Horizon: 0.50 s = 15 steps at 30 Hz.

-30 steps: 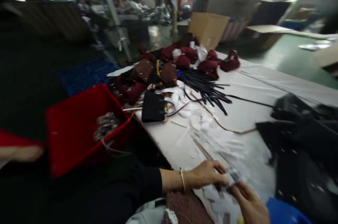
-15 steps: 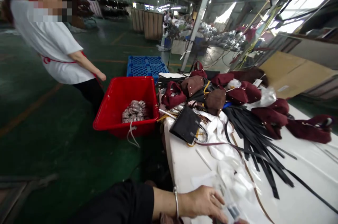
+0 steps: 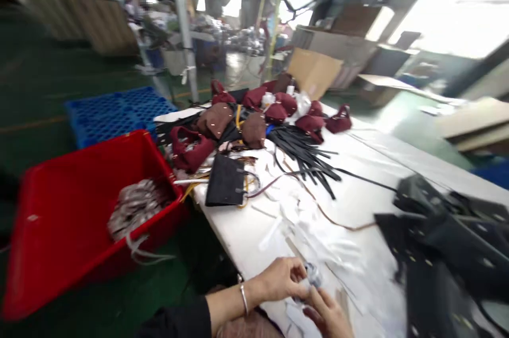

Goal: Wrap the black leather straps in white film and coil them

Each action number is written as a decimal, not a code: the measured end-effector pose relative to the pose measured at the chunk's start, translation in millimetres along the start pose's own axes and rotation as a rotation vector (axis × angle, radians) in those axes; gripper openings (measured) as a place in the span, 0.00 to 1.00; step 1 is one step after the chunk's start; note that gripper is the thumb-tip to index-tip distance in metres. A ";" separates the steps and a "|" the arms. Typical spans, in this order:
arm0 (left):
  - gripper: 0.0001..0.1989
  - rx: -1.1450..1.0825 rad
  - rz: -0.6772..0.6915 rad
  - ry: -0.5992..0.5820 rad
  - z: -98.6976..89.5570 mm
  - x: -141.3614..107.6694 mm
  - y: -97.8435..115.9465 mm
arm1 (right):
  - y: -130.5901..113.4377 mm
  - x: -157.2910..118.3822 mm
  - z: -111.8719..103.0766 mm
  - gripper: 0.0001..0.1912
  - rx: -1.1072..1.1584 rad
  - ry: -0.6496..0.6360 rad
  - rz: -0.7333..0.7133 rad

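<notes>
Near the front edge of the white table [image 3: 222, 229], my left hand [image 3: 284, 278], with a silver bangle at its wrist, has its fingers curled on a small clear and silvery item [image 3: 313, 274]. My right hand [image 3: 328, 312] meets it from the right, fingers bent against the same item. The item is blurred and partly covered by the fingers. White sheets and clear plastic [image 3: 330, 242] lie just beyond the hands. A black handbag [image 3: 225, 181] rests farther back at the table's left edge.
A red bin [image 3: 87, 168] holding a silvery bundle [image 3: 137, 208] stands left of the table, beside a blue pallet [image 3: 115, 110]. Maroon and brown bags [image 3: 214, 120] and black straps [image 3: 304, 152] cover the table's back. Black pieces [image 3: 449, 242] lie at the right.
The view has swung right, and the person in white is out of it. My right hand now shows much more. Both hands are together at the small item, and the black pieces have come into view.
</notes>
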<state>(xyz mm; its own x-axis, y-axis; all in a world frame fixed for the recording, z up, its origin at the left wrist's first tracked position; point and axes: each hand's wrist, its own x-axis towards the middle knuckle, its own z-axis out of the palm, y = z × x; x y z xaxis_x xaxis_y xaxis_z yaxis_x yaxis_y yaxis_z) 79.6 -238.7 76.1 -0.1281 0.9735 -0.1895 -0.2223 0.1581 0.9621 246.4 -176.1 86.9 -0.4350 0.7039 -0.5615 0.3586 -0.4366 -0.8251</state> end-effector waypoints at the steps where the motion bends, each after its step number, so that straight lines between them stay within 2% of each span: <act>1: 0.15 0.081 0.011 -0.047 5.1 0.5 2.8 | 4.7 -5.3 4.1 0.29 0.076 0.058 0.004; 5: 0.17 0.303 0.009 -0.250 22.6 12.5 6.7 | 19.8 -18.6 7.7 0.28 0.302 0.236 -0.051; 9: 0.13 0.456 0.055 -0.500 37.7 35.9 0.8 | 29.3 -31.4 -6.2 0.26 0.338 0.366 -0.138; 12: 0.17 0.505 0.078 -0.616 44.7 49.2 -5.7 | 36.0 -41.5 -12.5 0.21 0.388 0.418 -0.163; 15: 0.25 0.557 0.042 -0.659 44.5 56.8 -11.0 | 43.0 -48.0 -13.5 0.14 0.355 0.382 -0.052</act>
<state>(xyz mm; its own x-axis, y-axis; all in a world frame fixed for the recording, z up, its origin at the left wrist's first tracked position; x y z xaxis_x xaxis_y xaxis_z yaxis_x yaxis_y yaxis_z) 117.8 -177.9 63.5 0.4991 0.8506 -0.1653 0.2984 0.0104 0.9544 293.8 -221.0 79.2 -0.0882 0.8548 -0.5114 0.0139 -0.5123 -0.8587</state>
